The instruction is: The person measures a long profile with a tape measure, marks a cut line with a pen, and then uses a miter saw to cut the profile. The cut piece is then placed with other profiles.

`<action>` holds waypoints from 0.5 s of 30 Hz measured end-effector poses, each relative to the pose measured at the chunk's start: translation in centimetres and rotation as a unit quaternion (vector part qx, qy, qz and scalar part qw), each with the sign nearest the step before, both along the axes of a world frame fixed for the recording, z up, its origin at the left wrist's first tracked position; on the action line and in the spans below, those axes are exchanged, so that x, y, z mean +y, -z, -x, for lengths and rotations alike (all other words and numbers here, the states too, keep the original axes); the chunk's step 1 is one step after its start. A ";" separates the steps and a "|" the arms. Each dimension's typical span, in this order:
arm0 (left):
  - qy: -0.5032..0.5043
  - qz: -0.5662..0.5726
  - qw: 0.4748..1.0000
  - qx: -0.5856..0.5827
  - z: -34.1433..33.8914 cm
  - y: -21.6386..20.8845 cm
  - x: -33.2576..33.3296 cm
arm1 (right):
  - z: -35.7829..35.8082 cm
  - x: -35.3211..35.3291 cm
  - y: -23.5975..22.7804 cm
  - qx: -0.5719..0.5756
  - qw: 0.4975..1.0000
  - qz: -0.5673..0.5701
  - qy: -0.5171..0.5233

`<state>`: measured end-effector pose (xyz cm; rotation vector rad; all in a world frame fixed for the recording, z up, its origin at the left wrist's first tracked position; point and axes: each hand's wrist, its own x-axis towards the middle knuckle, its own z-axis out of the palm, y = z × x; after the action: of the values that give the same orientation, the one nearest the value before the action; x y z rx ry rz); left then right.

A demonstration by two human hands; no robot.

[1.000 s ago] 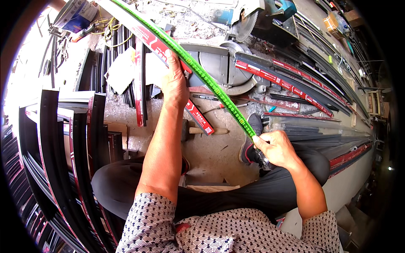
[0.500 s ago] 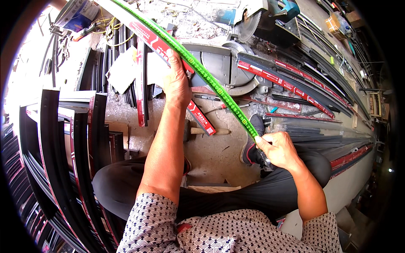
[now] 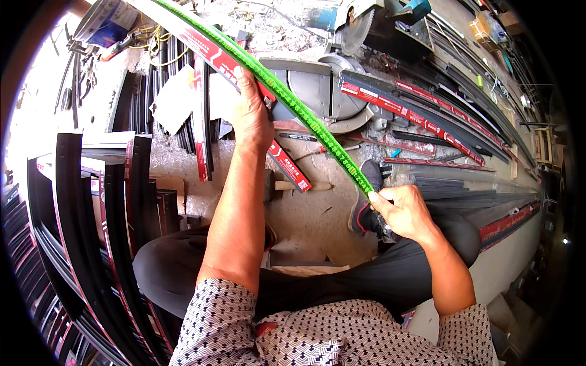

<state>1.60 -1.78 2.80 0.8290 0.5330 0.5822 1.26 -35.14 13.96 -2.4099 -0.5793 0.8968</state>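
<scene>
Head view: the right hand (image 3: 403, 210) has its grip closed on the near end of the green tape measure (image 3: 302, 113), thumb on top; the left hand (image 3: 253, 119) has its grip closed on a red-labelled strip (image 3: 204, 46), thumb laid on the label just beside the tape measure, its fingers mostly hidden beneath; the tape measure stretches from the right hand past the left thumb to the upper edge, with the strip along its left side; a shoe (image 3: 361, 216) is just below its near end; a mallet (image 3: 303, 185) lies on the floor (image 3: 311, 222), left of that end; farther out, a saw (image 3: 359, 33) stands to the right of its far part, and more labelled strips (image 3: 415, 119) lie to its right; a bucket (image 3: 110, 23) is left of its far part; long black strips (image 3: 70, 201) stand well to its left.
</scene>
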 end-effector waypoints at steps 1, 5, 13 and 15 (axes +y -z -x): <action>0.001 -0.008 1.000 -0.007 0.0 0.1 0.0 | 0.0 0.0 0.0 0.002 1.000 0.000 0.003; 0.010 -0.032 0.999 -0.038 0.0 0.2 0.1 | -0.1 0.0 0.1 -0.001 1.000 0.007 0.000; 0.017 0.011 1.000 -0.018 0.3 -1.0 -0.3 | -0.1 0.2 -0.4 -0.020 1.000 0.018 -0.011; 0.014 0.006 0.999 -0.029 0.2 -1.0 -0.3 | -0.2 0.2 -0.5 -0.020 1.000 0.019 -0.013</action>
<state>1.44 -2.09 3.76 0.8057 0.4710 0.5753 1.41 -34.90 14.48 -2.4650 -0.6159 0.8804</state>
